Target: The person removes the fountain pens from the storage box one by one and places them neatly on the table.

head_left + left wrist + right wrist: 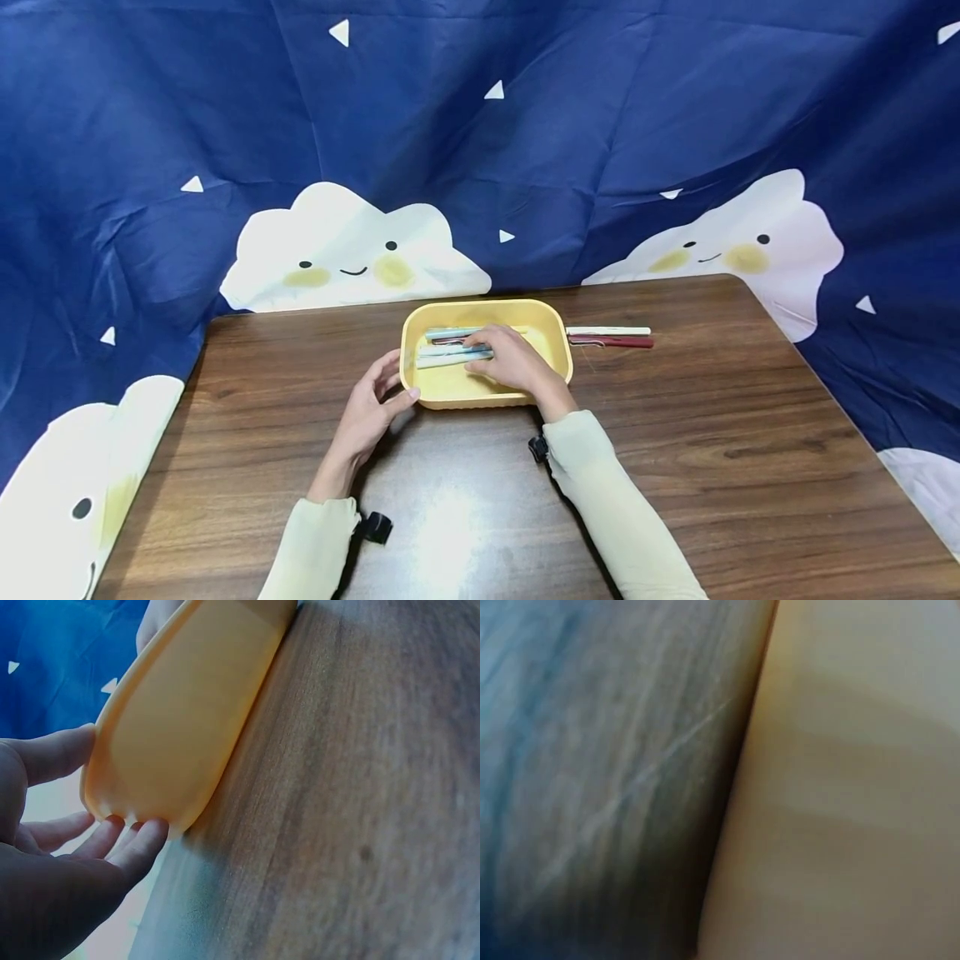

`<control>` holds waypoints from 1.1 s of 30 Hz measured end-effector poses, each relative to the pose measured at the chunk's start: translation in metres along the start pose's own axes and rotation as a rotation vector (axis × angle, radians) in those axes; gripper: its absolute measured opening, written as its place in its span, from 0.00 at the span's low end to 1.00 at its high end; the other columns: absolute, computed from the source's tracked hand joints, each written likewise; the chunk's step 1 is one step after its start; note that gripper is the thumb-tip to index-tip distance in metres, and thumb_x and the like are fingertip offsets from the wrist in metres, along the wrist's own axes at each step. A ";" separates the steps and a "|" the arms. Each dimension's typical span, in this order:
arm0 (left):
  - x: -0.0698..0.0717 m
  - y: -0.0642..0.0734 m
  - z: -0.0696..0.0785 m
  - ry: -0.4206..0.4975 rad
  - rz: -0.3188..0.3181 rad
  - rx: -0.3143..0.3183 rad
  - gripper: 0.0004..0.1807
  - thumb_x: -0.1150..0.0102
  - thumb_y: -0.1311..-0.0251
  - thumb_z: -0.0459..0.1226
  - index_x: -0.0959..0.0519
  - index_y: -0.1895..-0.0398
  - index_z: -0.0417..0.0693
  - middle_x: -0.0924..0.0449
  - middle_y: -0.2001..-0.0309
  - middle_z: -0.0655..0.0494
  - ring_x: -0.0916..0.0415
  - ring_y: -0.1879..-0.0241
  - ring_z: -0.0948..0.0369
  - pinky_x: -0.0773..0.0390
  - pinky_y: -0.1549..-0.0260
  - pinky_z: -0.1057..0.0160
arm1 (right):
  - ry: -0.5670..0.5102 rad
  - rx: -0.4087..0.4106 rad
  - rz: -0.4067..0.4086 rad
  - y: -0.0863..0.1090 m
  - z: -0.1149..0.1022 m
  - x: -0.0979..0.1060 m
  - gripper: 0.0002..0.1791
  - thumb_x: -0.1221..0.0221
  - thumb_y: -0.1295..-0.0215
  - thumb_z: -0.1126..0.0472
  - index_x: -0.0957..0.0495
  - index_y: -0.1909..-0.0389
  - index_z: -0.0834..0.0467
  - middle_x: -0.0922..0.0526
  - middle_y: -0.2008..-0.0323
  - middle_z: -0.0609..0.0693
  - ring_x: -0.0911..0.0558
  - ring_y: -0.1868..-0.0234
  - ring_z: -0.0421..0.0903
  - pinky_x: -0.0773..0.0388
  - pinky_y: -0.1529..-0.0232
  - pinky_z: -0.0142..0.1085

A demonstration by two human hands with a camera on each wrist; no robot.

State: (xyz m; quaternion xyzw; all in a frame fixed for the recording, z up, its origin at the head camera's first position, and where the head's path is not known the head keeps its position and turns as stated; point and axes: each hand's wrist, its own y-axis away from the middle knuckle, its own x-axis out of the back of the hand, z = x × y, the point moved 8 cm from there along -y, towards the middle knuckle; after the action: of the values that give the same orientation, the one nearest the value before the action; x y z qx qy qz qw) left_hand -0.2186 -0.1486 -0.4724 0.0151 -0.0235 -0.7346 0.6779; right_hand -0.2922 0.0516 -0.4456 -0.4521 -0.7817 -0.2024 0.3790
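The fingers of the left hand (366, 421) hold the yellow box (431, 398) at its left end: the thumb lies on the rim at the near left corner, and the other fingertips touch the outer wall. The fingers of the right hand (516, 362) are bent above the floor of the box, with the thumb and the forefinger at the right ends of the light pens (442, 361); whether they grip a pen, one cannot tell. The right wrist view is blurred and does not show these fingers.

The light pens lie inside the box, in its left half, roughly along its length. Among them is a dark pen (442, 341), partly covered by the right hand. Just beside the right end of the box, a white pen (618, 331) and a red pen (626, 342) lie next to each other on the desk (720, 417), the white one farther from the person.

On the near side of the box are two pale sleeves (622, 508), with a small black device (377, 527) at the left wrist and another at the right. Behind the box hangs a dark blue cloth (555, 142) with smiling white clouds (345, 233) and small white triangles.
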 end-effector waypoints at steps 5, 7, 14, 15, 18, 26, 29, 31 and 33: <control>0.000 -0.001 0.000 0.012 -0.003 -0.003 0.38 0.35 0.39 0.24 0.38 0.26 0.39 0.32 0.33 0.37 0.33 0.34 0.45 0.33 0.36 0.52 | 0.013 0.009 -0.015 -0.002 -0.001 -0.002 0.17 0.30 0.36 0.58 0.16 0.48 0.59 0.15 0.49 0.53 0.21 0.43 0.53 0.29 0.37 0.46; 0.000 -0.001 0.001 0.014 -0.003 -0.004 0.38 0.35 0.39 0.24 0.38 0.26 0.39 0.32 0.33 0.37 0.33 0.34 0.45 0.34 0.35 0.50 | 0.026 0.027 -0.018 -0.003 -0.002 -0.003 0.15 0.30 0.37 0.60 0.15 0.50 0.60 0.14 0.50 0.53 0.20 0.44 0.53 0.29 0.37 0.46; 0.000 -0.001 0.000 0.017 -0.004 -0.005 0.38 0.35 0.39 0.24 0.37 0.26 0.40 0.33 0.33 0.36 0.33 0.34 0.45 0.35 0.34 0.47 | 0.045 -0.026 -0.076 -0.003 0.001 -0.008 0.14 0.31 0.35 0.61 0.14 0.49 0.58 0.14 0.50 0.51 0.20 0.43 0.52 0.26 0.39 0.45; 0.000 -0.001 0.001 0.017 -0.005 -0.006 0.38 0.35 0.39 0.24 0.37 0.25 0.40 0.33 0.33 0.36 0.34 0.34 0.45 0.35 0.34 0.47 | 0.050 -0.038 -0.082 -0.003 0.002 -0.008 0.15 0.31 0.35 0.61 0.14 0.49 0.58 0.14 0.49 0.51 0.20 0.42 0.52 0.26 0.39 0.45; 0.000 0.000 0.001 0.019 -0.005 -0.006 0.38 0.35 0.39 0.24 0.37 0.25 0.40 0.33 0.33 0.36 0.34 0.34 0.45 0.35 0.34 0.46 | 0.068 -0.072 -0.094 -0.003 0.004 -0.009 0.14 0.31 0.35 0.61 0.14 0.49 0.56 0.14 0.48 0.50 0.20 0.41 0.52 0.27 0.38 0.45; 0.000 -0.001 0.001 0.018 0.000 -0.007 0.39 0.34 0.40 0.24 0.37 0.26 0.39 0.32 0.33 0.36 0.33 0.34 0.44 0.35 0.33 0.47 | 0.102 -0.139 -0.102 -0.003 0.011 -0.009 0.14 0.32 0.35 0.61 0.14 0.48 0.54 0.14 0.49 0.49 0.19 0.44 0.49 0.24 0.42 0.45; 0.000 -0.001 0.001 0.015 0.002 -0.008 0.38 0.34 0.40 0.25 0.37 0.26 0.39 0.32 0.34 0.36 0.33 0.34 0.44 0.37 0.33 0.47 | 0.105 -0.144 -0.109 -0.003 0.011 -0.010 0.14 0.32 0.34 0.62 0.14 0.48 0.55 0.14 0.50 0.49 0.19 0.46 0.48 0.24 0.44 0.44; 0.000 -0.001 0.001 0.014 0.004 -0.009 0.38 0.34 0.40 0.25 0.37 0.26 0.39 0.32 0.34 0.35 0.33 0.34 0.44 0.37 0.32 0.47 | 0.106 -0.138 -0.110 -0.003 0.011 -0.010 0.13 0.33 0.34 0.63 0.13 0.49 0.55 0.14 0.52 0.49 0.18 0.47 0.48 0.23 0.45 0.43; 0.000 -0.001 0.001 0.011 0.005 -0.010 0.38 0.34 0.40 0.25 0.37 0.26 0.39 0.32 0.34 0.35 0.34 0.34 0.43 0.38 0.32 0.47 | 0.106 -0.126 -0.106 -0.003 0.010 -0.009 0.12 0.33 0.35 0.64 0.13 0.51 0.56 0.14 0.54 0.49 0.18 0.50 0.47 0.23 0.47 0.43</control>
State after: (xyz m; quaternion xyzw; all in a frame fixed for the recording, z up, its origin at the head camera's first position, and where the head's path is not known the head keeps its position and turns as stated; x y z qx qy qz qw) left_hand -0.2194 -0.1487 -0.4712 0.0159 -0.0161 -0.7331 0.6798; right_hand -0.2959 0.0520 -0.4594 -0.4216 -0.7690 -0.2948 0.3793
